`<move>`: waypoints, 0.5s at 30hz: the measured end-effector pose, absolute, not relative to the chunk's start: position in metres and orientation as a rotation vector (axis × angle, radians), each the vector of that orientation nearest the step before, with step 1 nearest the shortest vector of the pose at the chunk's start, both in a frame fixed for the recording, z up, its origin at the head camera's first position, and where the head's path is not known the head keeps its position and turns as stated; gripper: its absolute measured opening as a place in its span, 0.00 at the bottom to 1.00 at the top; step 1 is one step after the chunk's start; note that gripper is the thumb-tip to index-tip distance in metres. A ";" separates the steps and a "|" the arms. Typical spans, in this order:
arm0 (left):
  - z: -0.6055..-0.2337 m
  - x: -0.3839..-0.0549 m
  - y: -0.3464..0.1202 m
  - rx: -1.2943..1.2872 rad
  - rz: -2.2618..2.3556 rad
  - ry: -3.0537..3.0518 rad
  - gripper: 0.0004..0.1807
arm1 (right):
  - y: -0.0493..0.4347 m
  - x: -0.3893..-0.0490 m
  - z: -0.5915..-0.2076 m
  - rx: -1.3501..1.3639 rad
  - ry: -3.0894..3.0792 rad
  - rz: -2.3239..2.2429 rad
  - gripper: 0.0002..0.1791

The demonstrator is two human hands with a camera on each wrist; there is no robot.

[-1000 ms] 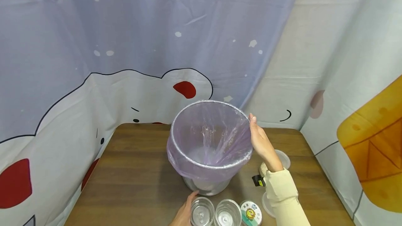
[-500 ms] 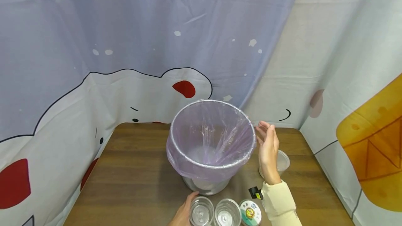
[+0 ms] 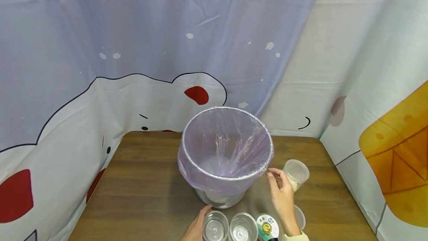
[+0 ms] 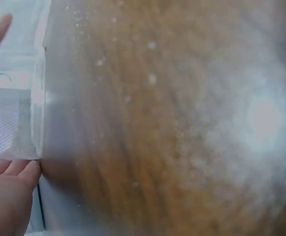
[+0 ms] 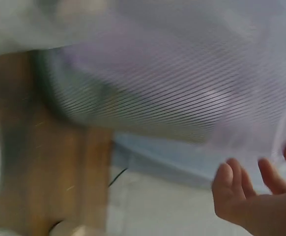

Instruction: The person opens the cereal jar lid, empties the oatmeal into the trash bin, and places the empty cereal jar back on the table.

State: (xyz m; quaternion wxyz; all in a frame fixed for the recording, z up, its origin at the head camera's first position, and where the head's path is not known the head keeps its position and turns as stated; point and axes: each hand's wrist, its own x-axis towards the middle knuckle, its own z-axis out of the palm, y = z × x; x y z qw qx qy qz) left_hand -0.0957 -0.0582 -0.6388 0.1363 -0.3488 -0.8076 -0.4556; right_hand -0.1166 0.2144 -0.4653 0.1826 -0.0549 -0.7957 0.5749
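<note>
Down at the near edge, the left hand [image 3: 195, 227] sits just left of a clear jar [image 3: 214, 230], its fingers spread wide with the jar between; whether they actually grip it, I can't tell. A second clear jar [image 3: 241, 230] stands right alongside, then a round tub [image 3: 267, 227] with a printed top. Over to the right, there's the right hand [image 3: 282, 194], fingers loosely bent and parted, gripping nothing, tips just beside the bin's right side. Partly behind that wrist, a clear disc [image 3: 301, 217]. A bit farther, centre table, the bin [image 3: 219, 199] stands upright, purple liner [image 3: 204, 179] folded over its rim. Far right, a clear container [image 3: 296, 171] with pale contents, and beyond everything, the printed curtain [image 3: 187, 18].
</note>
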 end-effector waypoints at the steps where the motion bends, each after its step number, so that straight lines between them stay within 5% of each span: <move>1: -0.638 -0.095 -0.058 -1.006 -1.314 -2.339 0.57 | 0.216 -0.113 -0.472 -0.142 -2.328 1.561 0.15; 15: -0.586 -0.084 -0.049 -0.824 -0.995 -2.501 0.61 | 0.242 -0.066 -0.556 0.167 -2.938 1.070 0.35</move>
